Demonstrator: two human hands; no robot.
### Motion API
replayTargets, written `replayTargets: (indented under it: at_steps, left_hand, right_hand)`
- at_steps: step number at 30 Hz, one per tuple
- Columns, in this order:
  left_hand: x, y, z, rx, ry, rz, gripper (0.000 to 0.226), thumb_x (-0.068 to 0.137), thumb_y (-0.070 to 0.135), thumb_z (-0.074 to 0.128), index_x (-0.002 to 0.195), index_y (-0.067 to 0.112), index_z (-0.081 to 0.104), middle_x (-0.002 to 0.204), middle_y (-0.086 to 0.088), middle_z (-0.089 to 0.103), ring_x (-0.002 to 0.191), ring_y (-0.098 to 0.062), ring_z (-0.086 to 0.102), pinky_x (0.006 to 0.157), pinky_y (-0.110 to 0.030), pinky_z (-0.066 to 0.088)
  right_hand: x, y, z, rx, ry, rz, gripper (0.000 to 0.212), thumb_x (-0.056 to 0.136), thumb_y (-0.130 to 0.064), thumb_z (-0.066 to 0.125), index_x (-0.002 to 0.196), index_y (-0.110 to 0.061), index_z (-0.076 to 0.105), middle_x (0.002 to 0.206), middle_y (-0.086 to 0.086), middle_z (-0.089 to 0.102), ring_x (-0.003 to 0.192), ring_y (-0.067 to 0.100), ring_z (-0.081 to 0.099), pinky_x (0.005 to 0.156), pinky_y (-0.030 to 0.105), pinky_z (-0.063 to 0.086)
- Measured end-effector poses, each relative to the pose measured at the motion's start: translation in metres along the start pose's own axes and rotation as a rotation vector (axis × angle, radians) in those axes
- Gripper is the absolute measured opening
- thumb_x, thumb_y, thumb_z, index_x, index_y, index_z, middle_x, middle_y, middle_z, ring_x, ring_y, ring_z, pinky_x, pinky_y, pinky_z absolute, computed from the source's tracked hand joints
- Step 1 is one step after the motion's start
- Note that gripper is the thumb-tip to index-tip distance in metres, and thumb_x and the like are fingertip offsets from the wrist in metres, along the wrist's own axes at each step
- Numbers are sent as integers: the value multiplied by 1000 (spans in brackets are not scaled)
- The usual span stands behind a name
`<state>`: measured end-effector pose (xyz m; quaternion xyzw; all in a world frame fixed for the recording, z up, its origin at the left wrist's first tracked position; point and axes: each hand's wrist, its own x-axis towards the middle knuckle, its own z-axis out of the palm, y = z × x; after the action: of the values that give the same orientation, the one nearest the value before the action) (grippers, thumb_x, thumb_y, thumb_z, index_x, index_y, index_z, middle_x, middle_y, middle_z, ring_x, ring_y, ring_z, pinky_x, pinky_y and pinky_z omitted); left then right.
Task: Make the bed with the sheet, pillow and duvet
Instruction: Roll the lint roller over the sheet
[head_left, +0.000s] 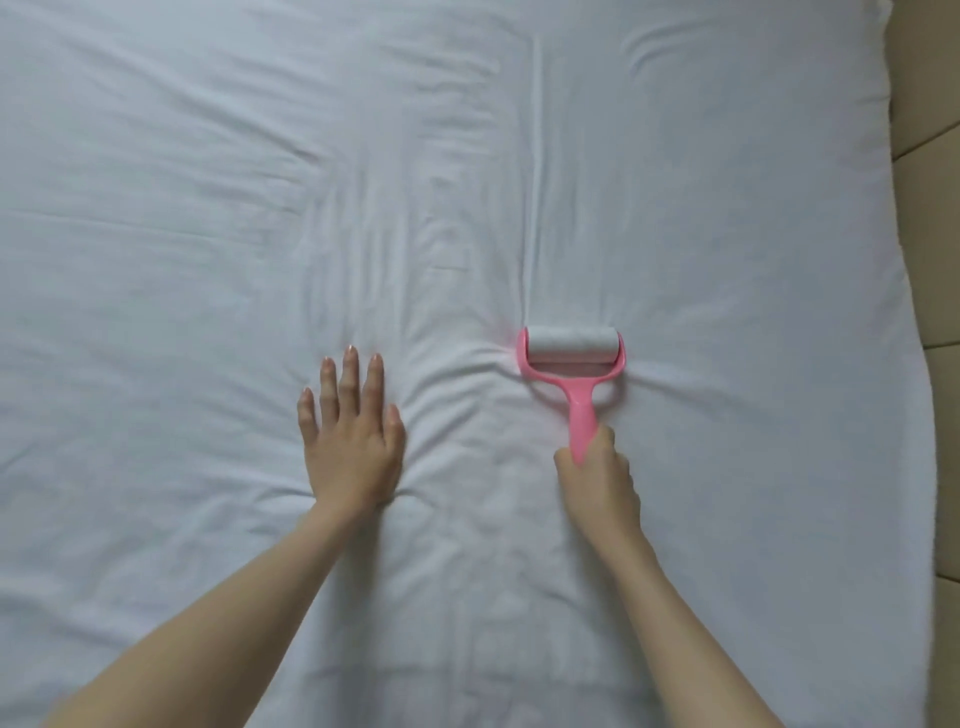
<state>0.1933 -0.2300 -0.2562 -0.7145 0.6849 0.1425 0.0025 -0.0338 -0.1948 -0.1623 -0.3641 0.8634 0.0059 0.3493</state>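
A white sheet (208, 234) covers the whole bed, with soft wrinkles across its middle. My left hand (350, 436) lies flat on the sheet with its fingers straight and spread, pressing the cloth down. My right hand (597, 478) grips the handle of a pink lint roller (571, 358). The roller's white drum rests on the sheet ahead of that hand, and a long crease runs away from its left end. No pillow or duvet is in view.
The bed's right edge curves down the right side of the view. Beyond it lies a beige tiled floor (935, 260).
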Motion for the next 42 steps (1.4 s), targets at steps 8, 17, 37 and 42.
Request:
replayTargets:
  at_steps: [8,17,37,42]
  left_hand:
    - [3,-1,16,5,35,5,62,93,38,24,153,26,15,161,-2,8,148,-25,5,116,-46,1]
    - [5,-6,21,-2,74,23,62,93,39,23,153,26,15,161,-1,8,148,-25,7,116,-43,-4]
    - [-154,-59,11,52,-156,147,64,91,42,27,152,28,16,161,1,9,148,-23,3,116,-44,-1]
    - [-151,-61,17,59,-143,157,64,92,40,26,153,28,11,161,-1,7,148,-18,-7,116,-41,-8]
  right_hand:
    - [122,-97,-32,57,144,-134,37,91,-26,46,121,-3,42,124,19,52,111,38,53,84,38,42]
    - [143,-124,-39,92,162,-176,40,91,-25,46,125,-4,42,127,17,51,112,38,53,86,38,43]
    - [-98,57,58,36,-11,80,22,91,-27,45,99,-9,34,106,23,57,98,42,55,77,43,43]
    - [-33,10,39,48,63,-34,28,92,-26,46,109,-5,38,113,23,57,104,41,55,77,41,40]
